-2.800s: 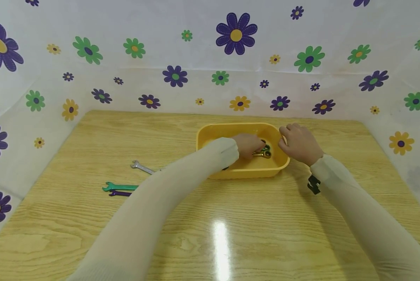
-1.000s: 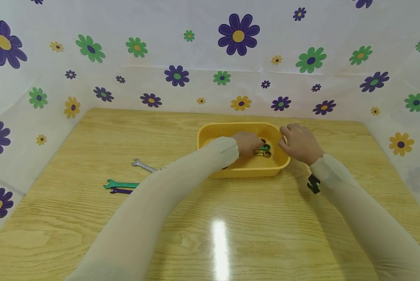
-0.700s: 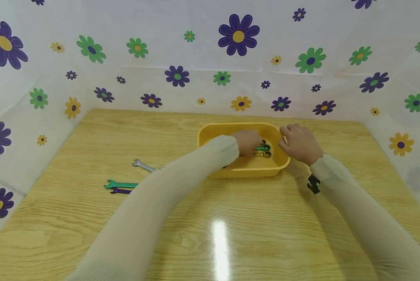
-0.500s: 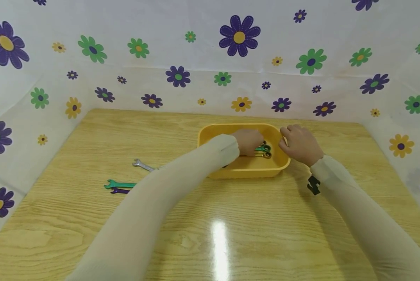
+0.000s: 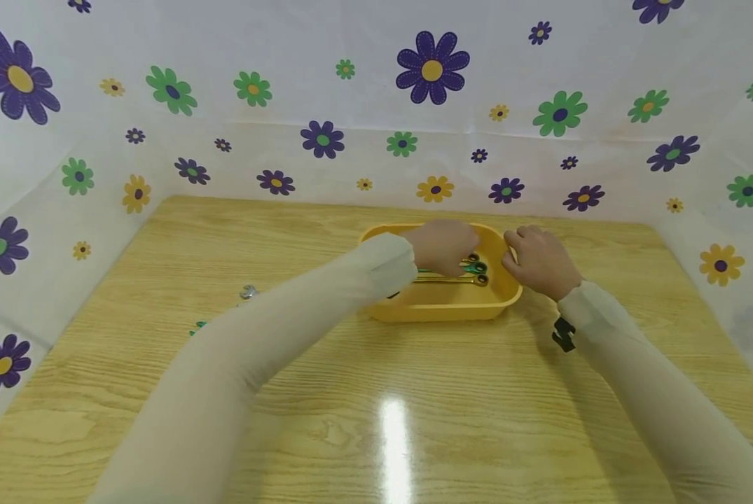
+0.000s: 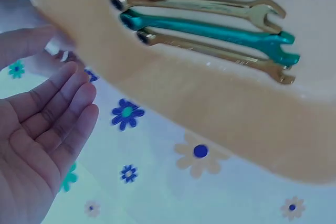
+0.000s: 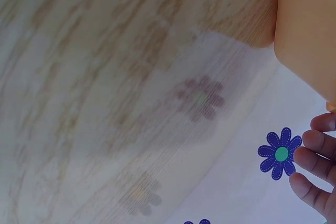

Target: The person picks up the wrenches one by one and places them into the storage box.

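Hovering over yellow tub [image 5: 445, 313], L hand [image 5: 444, 245], thumb & fingers loosely apart; R hand [image 5: 543, 262] grips tub at R end. Wood-grain table [image 5: 489, 420] w/ glare streak [image 5: 395, 448]; white flower-print sheet [image 5: 288, 42] behind & at sides. Inside tub: shiny green wrench [image 6: 205, 28] betw. two gold wrenches [image 6: 194, 4], ring ends to R.

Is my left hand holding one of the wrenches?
No, the left wrist view shows the left hand apart from the three wrenches.

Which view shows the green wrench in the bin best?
The left wrist view: the green wrench shows end to end. In the head view, the left hand partly covers it; the right wrist view misses it.
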Demonstrator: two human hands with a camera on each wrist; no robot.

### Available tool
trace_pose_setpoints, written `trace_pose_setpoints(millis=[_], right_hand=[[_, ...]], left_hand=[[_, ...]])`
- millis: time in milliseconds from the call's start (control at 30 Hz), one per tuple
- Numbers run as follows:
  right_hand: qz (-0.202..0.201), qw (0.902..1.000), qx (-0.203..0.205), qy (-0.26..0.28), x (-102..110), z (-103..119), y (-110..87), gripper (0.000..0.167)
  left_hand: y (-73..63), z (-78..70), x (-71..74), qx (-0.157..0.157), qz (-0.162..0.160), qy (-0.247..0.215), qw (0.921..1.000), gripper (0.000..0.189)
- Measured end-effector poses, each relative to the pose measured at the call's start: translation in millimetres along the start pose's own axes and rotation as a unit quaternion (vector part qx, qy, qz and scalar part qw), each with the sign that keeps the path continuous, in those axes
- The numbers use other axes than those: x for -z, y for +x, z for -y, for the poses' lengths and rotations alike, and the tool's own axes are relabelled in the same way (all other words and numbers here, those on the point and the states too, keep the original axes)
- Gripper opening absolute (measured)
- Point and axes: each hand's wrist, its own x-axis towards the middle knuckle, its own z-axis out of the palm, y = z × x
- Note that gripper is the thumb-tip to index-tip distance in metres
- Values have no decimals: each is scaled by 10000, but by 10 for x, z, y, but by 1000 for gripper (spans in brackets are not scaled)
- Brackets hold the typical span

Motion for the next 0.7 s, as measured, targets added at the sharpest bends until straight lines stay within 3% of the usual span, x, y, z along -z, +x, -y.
trace_pose_setpoints(millis=[367, 700], right_hand=[[-126, 9998, 114, 49, 5, -16, 14, 13], [-104, 9998, 96, 110, -13, -7, -7, 13]], left_hand=[[-587, 7, 195, -63, -218, 277, 9994, 34], [-1078, 134, 135, 25, -408, 289, 9987, 31]])
